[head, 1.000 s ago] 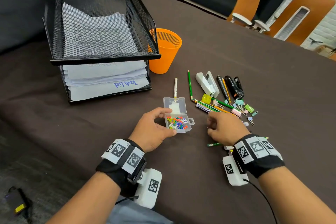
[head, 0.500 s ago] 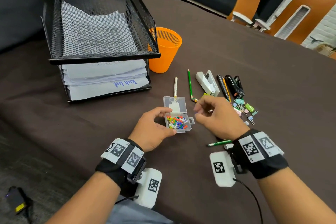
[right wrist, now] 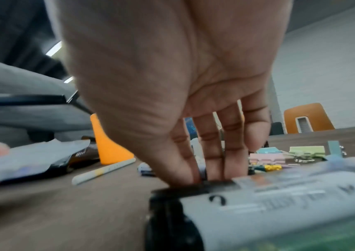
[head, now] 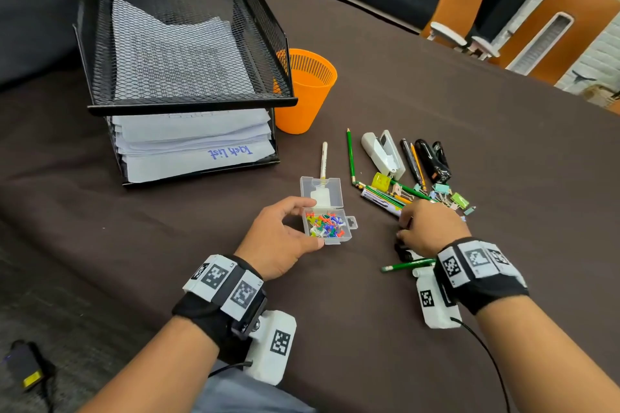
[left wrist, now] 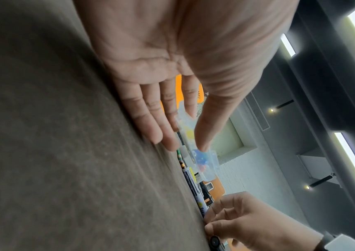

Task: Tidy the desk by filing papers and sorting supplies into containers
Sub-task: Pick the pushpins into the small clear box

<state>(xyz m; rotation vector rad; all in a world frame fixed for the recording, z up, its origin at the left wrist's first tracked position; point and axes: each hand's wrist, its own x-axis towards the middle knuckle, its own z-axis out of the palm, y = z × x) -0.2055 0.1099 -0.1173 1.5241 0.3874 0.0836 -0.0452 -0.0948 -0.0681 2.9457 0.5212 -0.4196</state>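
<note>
Left hand gripping open pin box mid-desk — right hand beside it, fingers curled, pinching something unidentifiable.

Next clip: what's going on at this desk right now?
A person is sorting desk supplies. Their left hand steadies a small clear box of coloured pushpins, its lid flipped open. Their right hand reaches down at the near edge of the loose pile of pencils, clips and markers, fingertips on the table; what it picks at is hidden. Papers already sit in the black mesh tray, and the orange cup stands beside it.
</note>
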